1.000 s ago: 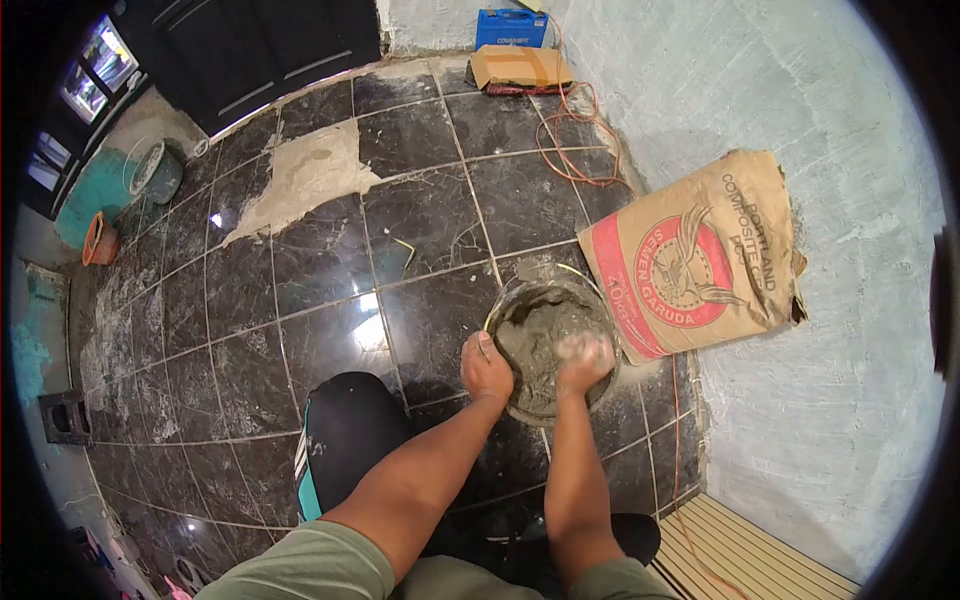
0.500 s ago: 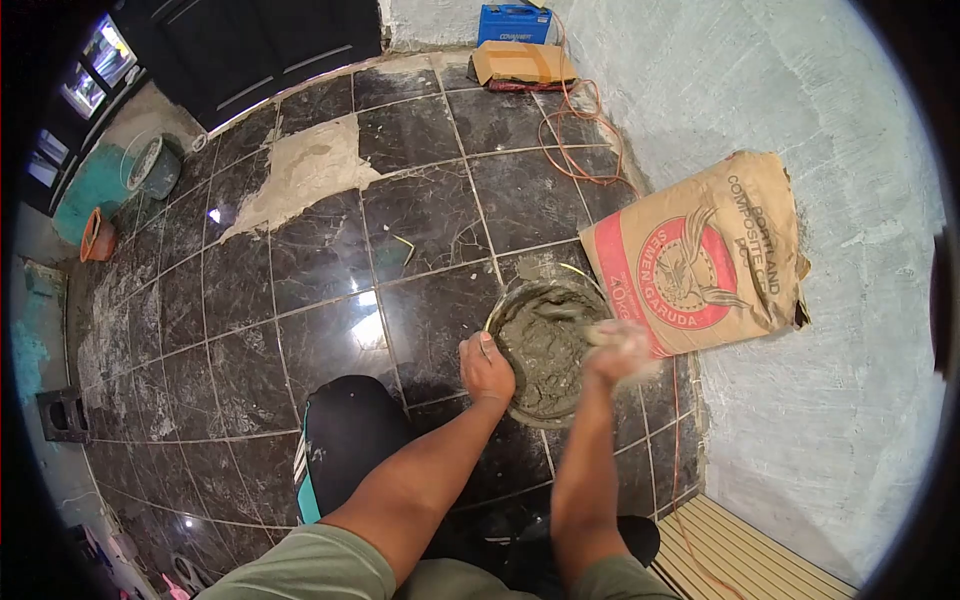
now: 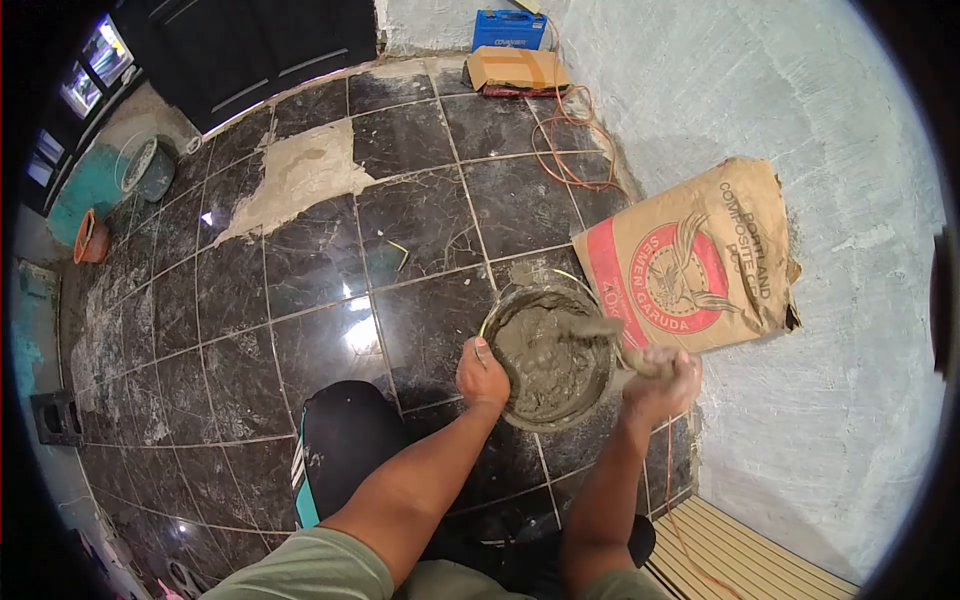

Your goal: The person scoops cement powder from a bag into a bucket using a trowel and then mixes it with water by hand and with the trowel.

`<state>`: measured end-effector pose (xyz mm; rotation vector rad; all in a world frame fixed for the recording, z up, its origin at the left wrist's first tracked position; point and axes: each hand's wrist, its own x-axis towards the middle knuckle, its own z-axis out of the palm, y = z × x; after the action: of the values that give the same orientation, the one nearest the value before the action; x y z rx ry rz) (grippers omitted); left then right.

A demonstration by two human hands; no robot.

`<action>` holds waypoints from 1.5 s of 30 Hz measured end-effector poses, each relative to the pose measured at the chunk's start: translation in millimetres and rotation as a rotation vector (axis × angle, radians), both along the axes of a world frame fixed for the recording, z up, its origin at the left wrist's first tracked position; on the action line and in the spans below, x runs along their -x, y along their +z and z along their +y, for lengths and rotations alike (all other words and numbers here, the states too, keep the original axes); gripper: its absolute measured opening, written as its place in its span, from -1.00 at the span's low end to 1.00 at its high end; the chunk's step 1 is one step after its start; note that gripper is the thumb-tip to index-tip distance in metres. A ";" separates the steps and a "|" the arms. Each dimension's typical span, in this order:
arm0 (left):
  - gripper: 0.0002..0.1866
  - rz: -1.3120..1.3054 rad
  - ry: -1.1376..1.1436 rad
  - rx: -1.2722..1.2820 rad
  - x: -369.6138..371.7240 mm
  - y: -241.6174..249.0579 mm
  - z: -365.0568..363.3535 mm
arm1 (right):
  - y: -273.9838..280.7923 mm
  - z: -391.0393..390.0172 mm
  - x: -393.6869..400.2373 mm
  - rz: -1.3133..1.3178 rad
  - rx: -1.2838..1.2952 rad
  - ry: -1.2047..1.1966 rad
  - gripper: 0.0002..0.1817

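A round bucket [image 3: 566, 418] on the tiled floor in front of me holds wet grey cement mortar [image 3: 540, 365]. My left hand [image 3: 483, 376] grips the bucket's left rim, thumb on top. To the right of the bucket, my right hand [image 3: 663, 385] is closed around the handle of a trowel [image 3: 598, 327]. Its mortar-coated blade reaches over the right rim, with the tip at the mortar. A cement bag [image 3: 690, 260] with a red emblem lies just beyond my right hand, beside the wall.
An orange cord [image 3: 585, 185] runs along the right wall near a cardboard box [image 3: 518, 70] and a blue case [image 3: 509, 30]. At the far left stand a grey bucket [image 3: 153, 175] and an orange bucket [image 3: 92, 240]. Slatted panels [image 3: 740, 550] lie at lower right.
My right hand has moved right and outward with the trowel, bringing the blade up from the mortar toward the bucket's right rim. My left hand keeps its hold on the rim.
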<state>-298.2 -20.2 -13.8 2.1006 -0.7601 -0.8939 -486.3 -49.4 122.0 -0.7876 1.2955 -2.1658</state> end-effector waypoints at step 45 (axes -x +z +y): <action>-0.49 -0.009 -0.004 0.051 -1.9 -4.5 -1.4 | -137.5 -18.4 -36.5 0.167 -0.459 0.033 -0.86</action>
<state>-296.2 -21.7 -18.3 2.0603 -0.7841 -0.8598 -449.8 -67.8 -15.6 -0.7984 1.7624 -1.7026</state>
